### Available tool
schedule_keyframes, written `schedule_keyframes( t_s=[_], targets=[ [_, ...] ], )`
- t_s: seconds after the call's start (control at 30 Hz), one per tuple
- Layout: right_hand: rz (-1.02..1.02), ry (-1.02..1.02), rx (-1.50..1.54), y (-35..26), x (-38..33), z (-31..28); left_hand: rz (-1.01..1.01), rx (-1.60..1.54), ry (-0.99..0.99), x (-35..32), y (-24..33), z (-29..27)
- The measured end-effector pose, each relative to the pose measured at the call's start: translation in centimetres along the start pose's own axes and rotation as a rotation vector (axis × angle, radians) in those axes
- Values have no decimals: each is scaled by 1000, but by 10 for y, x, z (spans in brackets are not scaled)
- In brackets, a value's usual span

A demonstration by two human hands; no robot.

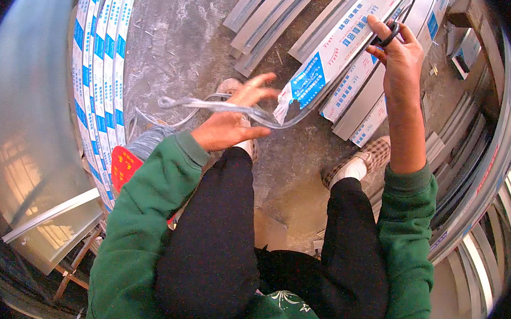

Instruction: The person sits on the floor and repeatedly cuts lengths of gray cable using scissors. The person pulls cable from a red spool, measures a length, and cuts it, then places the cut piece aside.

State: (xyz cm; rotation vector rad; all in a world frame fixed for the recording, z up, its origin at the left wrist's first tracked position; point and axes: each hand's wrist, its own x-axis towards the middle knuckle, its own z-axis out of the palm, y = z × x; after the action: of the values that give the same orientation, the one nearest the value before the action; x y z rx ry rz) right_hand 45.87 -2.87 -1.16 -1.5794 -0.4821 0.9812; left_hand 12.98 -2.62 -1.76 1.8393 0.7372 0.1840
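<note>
My left hand (225,126) is open, its thumb and fingers spread apart. A grey, flexible strip (211,104) runs across it, loops at the left and bends round on the right toward the profiles. Further up on the right, my right hand (403,60) is closed on scissors (390,35) with a black ring handle; their blades are hard to make out. Below it lies a long profile (338,51) in white and blue film, its near end showing torn, crumpled film beside the strip.
More film-wrapped profiles (349,92) and bare grey profiles (267,24) lie on the concrete floor (169,30). Long wrapped bars (98,48) stand at the left, near a red-labelled spool (124,166) of grey strip and a large glass panel (23,103). Stacked profiles (468,160) crowd the right.
</note>
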Motion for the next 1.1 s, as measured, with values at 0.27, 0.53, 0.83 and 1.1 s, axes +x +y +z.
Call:
schedule_keyframes(
  t_s=[0.27,0.53,0.83,1.1],
  targets=[
    [15,23,-19,3,-1,-9,-284,-30,866,-106,-55,-136],
    [19,5,-30,5,1,-1,-465,924,737,-201,1,-214],
    [12,-3,-20,4,1,-2,-354,163,283,-69,37,-80],
    [4,-6,11,-4,-1,-6,166,0,-145,13,40,18]
  ],
)
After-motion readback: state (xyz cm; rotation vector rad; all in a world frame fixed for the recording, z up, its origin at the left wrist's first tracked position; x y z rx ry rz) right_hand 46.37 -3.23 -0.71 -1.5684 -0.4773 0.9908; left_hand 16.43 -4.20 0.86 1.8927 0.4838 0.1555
